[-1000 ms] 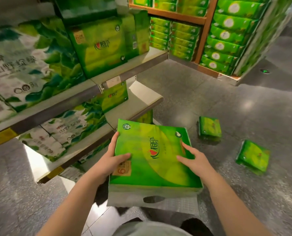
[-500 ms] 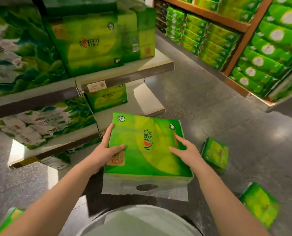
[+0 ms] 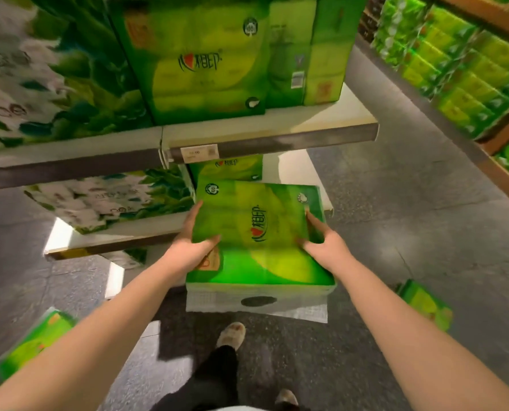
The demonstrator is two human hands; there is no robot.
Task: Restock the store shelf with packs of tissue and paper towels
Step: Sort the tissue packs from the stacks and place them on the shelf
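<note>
Both hands, left (image 3: 192, 249) and right (image 3: 326, 246), grip the green tissue pack (image 3: 259, 232).

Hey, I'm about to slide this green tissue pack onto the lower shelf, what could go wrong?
The tissue pack might catch the upper shelf edge overhanging the slot. Left hand and right hand grip only its sides, so it may slip. Loose packs on the floor could trip you.

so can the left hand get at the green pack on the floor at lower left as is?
Probably not: the left hand grips the held tissue pack with the right hand. The floor pack itself lies unobstructed.
</note>
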